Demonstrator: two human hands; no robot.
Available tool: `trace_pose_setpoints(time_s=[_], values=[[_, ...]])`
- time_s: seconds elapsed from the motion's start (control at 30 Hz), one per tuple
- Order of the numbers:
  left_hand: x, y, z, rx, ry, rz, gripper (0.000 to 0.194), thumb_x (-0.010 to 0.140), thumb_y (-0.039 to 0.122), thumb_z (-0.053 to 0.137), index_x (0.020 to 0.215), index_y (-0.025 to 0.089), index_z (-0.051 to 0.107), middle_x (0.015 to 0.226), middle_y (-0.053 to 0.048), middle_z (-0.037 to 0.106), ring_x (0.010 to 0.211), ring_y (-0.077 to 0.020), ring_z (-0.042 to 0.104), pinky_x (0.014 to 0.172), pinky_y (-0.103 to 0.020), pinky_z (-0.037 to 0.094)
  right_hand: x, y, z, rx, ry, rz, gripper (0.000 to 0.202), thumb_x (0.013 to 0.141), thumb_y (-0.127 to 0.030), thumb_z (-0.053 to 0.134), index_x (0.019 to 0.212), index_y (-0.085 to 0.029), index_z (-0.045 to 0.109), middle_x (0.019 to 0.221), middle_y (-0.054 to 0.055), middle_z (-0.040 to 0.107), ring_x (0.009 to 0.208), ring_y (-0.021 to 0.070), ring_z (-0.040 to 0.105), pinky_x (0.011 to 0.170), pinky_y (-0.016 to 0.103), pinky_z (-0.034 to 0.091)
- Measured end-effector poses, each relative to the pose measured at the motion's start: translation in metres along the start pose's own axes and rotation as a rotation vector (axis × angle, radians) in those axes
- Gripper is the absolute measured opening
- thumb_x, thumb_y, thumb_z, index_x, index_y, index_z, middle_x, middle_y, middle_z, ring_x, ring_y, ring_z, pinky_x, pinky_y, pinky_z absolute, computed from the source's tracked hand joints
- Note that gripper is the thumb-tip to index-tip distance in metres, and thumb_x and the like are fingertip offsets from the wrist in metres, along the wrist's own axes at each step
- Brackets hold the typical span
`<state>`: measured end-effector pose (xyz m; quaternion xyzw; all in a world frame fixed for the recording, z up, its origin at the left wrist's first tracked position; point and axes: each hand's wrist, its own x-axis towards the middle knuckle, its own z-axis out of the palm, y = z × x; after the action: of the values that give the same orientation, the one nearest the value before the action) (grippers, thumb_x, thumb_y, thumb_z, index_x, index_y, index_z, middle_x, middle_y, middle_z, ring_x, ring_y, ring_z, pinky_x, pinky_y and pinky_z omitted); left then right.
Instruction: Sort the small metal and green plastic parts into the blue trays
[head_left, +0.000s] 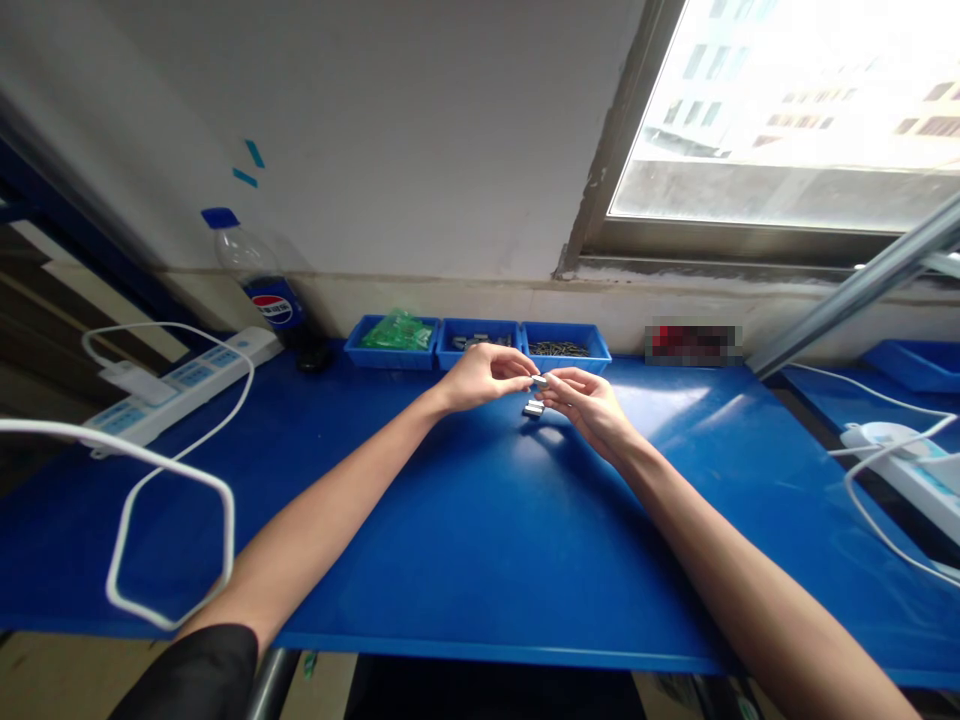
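Between the fingertips of my left hand (487, 376) and my right hand (589, 402) is a small silvery metal piece (539, 381), pinched from both sides above the table. Its exact kind is too small to make out. Just below, a similar small metal block (533, 409) rests on the blue tabletop (480, 540), close under my right fingers. Behind my hands stand three blue bins: the left bin (360, 353) holds green plastic film (397, 330), the middle bin (450, 357) grey metal parts, partly hidden by my left hand, and the right bin (592, 362) many thin metal pins or screws (559, 349).
A cola bottle (274, 300) and a white power strip (195, 380) stand at the left, with a white cable (232, 520) looping over my left forearm. At the right are a slanted metal post (847, 290), another power strip (915, 475) and a blue tray (915, 367).
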<state>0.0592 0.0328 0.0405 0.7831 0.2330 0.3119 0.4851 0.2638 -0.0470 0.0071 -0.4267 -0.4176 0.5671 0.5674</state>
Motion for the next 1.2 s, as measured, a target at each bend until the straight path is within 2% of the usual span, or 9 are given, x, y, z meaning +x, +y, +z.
trace_pose_setpoints(time_s=[0.17, 0.3, 0.37, 0.5, 0.63, 0.8, 1.0, 1.1, 1.2], values=[[0.001, 0.000, -0.006, 0.012, 0.062, -0.016, 0.030, 0.080, 0.035, 0.081, 0.100, 0.013, 0.079, 0.094, -0.010, 0.081, 0.087, -0.0230, 0.079, 0.080, -0.030, 0.062, 0.002, 0.003, -0.002, -0.132, 0.023, -0.063, 0.037, 0.078, -0.050, 0.086, 0.099, -0.022, 0.077, 0.097, 0.007, 0.081, 0.093, 0.0231, 0.076, 0.091, 0.037, 0.058], [0.004, -0.007, -0.018, 0.107, 0.308, -0.020, 0.028, 0.079, 0.034, 0.081, 0.097, 0.013, 0.080, 0.090, -0.010, 0.081, 0.084, -0.0233, 0.078, 0.080, -0.032, 0.063, 0.007, 0.007, -0.010, -0.525, 0.102, -0.203, 0.033, 0.082, -0.052, 0.081, 0.095, -0.022, 0.079, 0.099, 0.008, 0.080, 0.096, 0.0264, 0.074, 0.088, 0.039, 0.057], [0.005, -0.010, -0.025, 0.165, 0.433, -0.009, 0.024, 0.080, 0.032, 0.079, 0.095, 0.014, 0.080, 0.092, -0.010, 0.081, 0.086, -0.0232, 0.078, 0.083, -0.033, 0.063, 0.009, 0.009, -0.015, -0.705, 0.091, -0.253, 0.029, 0.084, -0.050, 0.077, 0.094, -0.023, 0.079, 0.100, 0.007, 0.080, 0.095, 0.0266, 0.074, 0.087, 0.040, 0.056], [0.005, -0.010, -0.032, 0.250, 0.519, 0.016, 0.017, 0.084, 0.028, 0.073, 0.093, 0.015, 0.080, 0.098, -0.009, 0.081, 0.091, -0.0225, 0.078, 0.089, -0.033, 0.061, 0.010, 0.013, -0.022, -0.945, 0.040, -0.298, 0.021, 0.086, -0.045, 0.074, 0.094, -0.027, 0.081, 0.102, 0.004, 0.081, 0.100, 0.0276, 0.072, 0.091, 0.042, 0.053], [0.004, -0.003, -0.029, 0.279, 0.436, 0.036, 0.016, 0.086, 0.027, 0.071, 0.093, 0.016, 0.080, 0.097, -0.008, 0.082, 0.090, -0.0217, 0.078, 0.087, -0.031, 0.061, 0.009, 0.014, -0.023, -1.021, 0.043, -0.335, 0.017, 0.087, -0.042, 0.074, 0.094, -0.028, 0.081, 0.102, 0.003, 0.081, 0.102, 0.0272, 0.071, 0.093, 0.041, 0.053], [0.001, 0.003, -0.019, 0.238, 0.229, 0.042, 0.017, 0.086, 0.026, 0.070, 0.095, 0.016, 0.080, 0.093, -0.007, 0.082, 0.086, -0.0207, 0.078, 0.081, -0.028, 0.061, 0.009, 0.013, -0.025, -1.074, 0.079, -0.395, 0.016, 0.090, -0.036, 0.070, 0.097, -0.026, 0.081, 0.101, 0.006, 0.080, 0.102, 0.0270, 0.070, 0.093, 0.040, 0.055], [-0.002, 0.000, -0.009, 0.252, 0.033, 0.015, 0.019, 0.086, 0.028, 0.071, 0.095, 0.015, 0.081, 0.087, -0.007, 0.081, 0.081, -0.0190, 0.077, 0.076, -0.025, 0.059, 0.010, 0.012, -0.030, -1.077, 0.010, -0.396, 0.019, 0.088, -0.035, 0.073, 0.104, -0.027, 0.079, 0.104, 0.005, 0.080, 0.104, 0.0275, 0.071, 0.096, 0.043, 0.054], [-0.003, -0.003, -0.006, 0.274, -0.030, -0.016, 0.019, 0.085, 0.028, 0.071, 0.095, 0.015, 0.081, 0.088, -0.007, 0.081, 0.081, -0.0187, 0.076, 0.075, -0.024, 0.058, 0.011, 0.011, -0.029, -0.965, 0.044, -0.362, 0.020, 0.087, -0.037, 0.073, 0.103, -0.026, 0.077, 0.098, 0.005, 0.080, 0.096, 0.0264, 0.073, 0.093, 0.043, 0.055], [-0.003, -0.006, -0.005, 0.266, -0.020, -0.049, 0.021, 0.084, 0.029, 0.071, 0.097, 0.016, 0.081, 0.088, -0.007, 0.081, 0.082, -0.0196, 0.076, 0.076, -0.025, 0.058, 0.011, 0.007, -0.025, -0.651, 0.068, -0.271, 0.032, 0.083, -0.047, 0.078, 0.105, -0.023, 0.073, 0.092, 0.006, 0.080, 0.087, 0.0254, 0.076, 0.087, 0.042, 0.059]])
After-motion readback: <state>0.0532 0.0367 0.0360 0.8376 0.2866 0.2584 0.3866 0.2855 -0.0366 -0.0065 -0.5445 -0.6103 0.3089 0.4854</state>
